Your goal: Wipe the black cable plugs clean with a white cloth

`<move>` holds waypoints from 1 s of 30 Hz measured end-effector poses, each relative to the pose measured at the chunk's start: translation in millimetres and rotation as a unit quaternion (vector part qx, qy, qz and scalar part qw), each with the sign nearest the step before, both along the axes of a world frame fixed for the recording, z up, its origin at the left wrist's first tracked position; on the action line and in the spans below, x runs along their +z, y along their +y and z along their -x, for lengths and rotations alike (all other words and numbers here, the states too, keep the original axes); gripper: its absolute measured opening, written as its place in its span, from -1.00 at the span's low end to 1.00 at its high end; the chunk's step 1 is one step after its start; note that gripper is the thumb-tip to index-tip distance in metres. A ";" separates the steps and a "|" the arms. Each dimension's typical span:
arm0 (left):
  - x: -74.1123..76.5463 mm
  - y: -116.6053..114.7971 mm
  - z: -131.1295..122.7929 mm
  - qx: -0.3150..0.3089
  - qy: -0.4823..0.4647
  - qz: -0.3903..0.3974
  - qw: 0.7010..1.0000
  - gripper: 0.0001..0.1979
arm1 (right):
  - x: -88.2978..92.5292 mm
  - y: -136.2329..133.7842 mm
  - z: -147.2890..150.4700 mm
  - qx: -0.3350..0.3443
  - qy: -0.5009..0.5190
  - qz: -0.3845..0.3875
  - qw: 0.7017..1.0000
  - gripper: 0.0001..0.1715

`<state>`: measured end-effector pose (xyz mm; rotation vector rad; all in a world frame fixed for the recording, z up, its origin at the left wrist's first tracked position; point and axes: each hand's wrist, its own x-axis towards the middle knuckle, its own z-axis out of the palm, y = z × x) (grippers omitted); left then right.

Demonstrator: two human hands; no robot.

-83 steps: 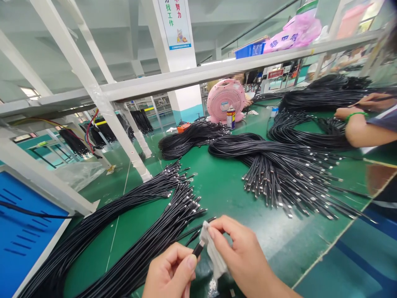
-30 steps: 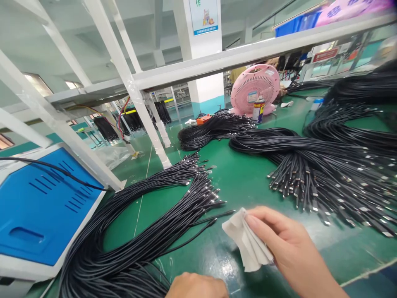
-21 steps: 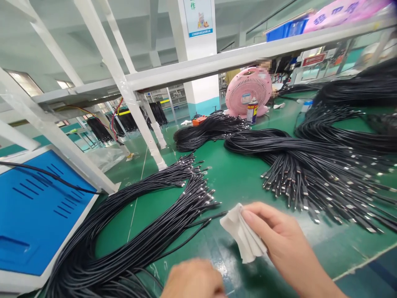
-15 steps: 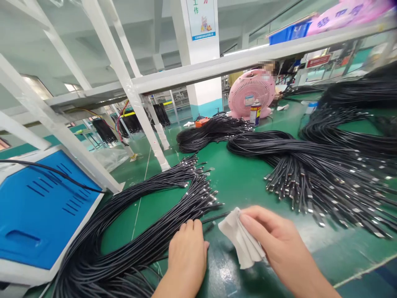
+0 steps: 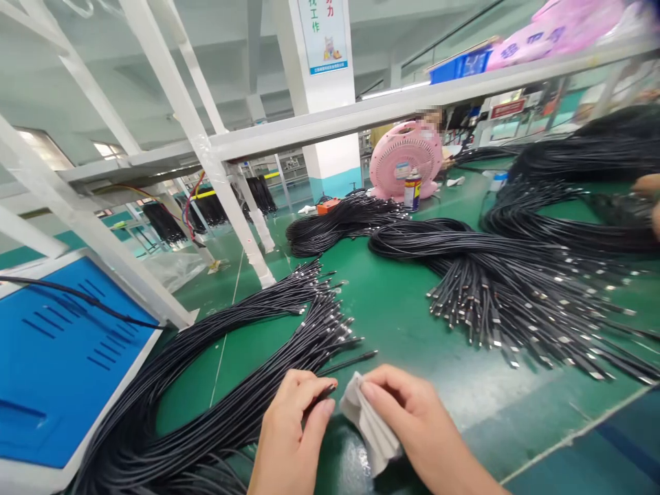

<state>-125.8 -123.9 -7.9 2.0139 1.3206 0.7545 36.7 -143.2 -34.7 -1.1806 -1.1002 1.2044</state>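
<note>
Between the thumb and fingers of my left hand [image 5: 296,426] is the end of a black cable [image 5: 326,393], its tip pointing right. My right hand [image 5: 412,419] pinches a folded white cloth [image 5: 370,427], which hangs down close to the cable end; a small gap seems to lie between them. To the left, a long curved bundle of black cables [image 5: 221,405] with metal-tipped connectors lies on the green tabletop [image 5: 392,316]. One cable from it reaches out past my left hand.
More black cable bundles [image 5: 495,254] lie to the right and at the back [image 5: 330,230]. A pink fan [image 5: 405,161] and a spray can [image 5: 412,191] stand behind. White frame posts [image 5: 206,151] and a blue-panelled machine [image 5: 77,357] are left. Another person's hand [image 5: 650,196] shows at right.
My left hand has turned and lifted a cable end from beside the bundle. My right hand has brought the cloth left, nearer to it. Another person's hand has appeared at the right edge.
</note>
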 end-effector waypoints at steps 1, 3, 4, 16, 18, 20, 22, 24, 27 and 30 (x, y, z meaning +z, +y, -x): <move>-3.2 -0.2 0.3 0.000 -0.001 -0.003 1.000 -0.80 | 1.0 -0.1 2.7 0.006 0.008 -0.001 1.000 -0.64; -8.2 -0.7 0.9 0.003 -0.009 0.003 1.000 -0.78 | 3.9 -0.9 5.9 0.010 0.017 -0.006 1.000 -0.65; -9.4 -1.2 1.0 0.009 -0.018 0.016 1.000 -0.78 | 5.4 -1.5 6.7 0.008 0.018 -0.008 1.000 -0.65; -2.5 -12.2 0.9 0.027 -0.015 0.053 0.998 -0.87 | 8.5 -2.7 10.3 0.010 -0.119 -0.064 0.991 -0.76; -4.2 -13.8 0.6 0.028 -0.009 0.036 0.999 -0.87 | 8.9 -1.2 10.1 0.013 -0.138 -0.065 0.988 -0.77; -5.9 -14.1 0.0 0.036 -0.017 0.024 0.999 -0.87 | 8.3 -0.2 10.1 0.014 -0.150 -0.067 0.986 -0.77; -7.1 -12.9 -0.3 0.053 -0.041 0.016 0.998 -0.87 | 6.6 0.0 9.9 0.013 -0.159 -0.070 0.985 -0.79; -7.7 -10.9 -0.1 0.066 -0.069 0.015 0.995 -0.85 | 4.7 -0.1 8.9 0.008 -0.168 -0.070 0.983 -0.80; -7.3 -9.0 1.0 0.060 -0.088 0.044 0.993 -0.83 | 3.9 1.1 4.0 -0.013 -0.166 -0.062 0.984 -0.77; -5.6 -9.9 3.1 0.058 -0.099 0.088 0.989 -0.80 | 6.4 3.6 -2.3 -0.048 -0.143 -0.046 0.987 -0.73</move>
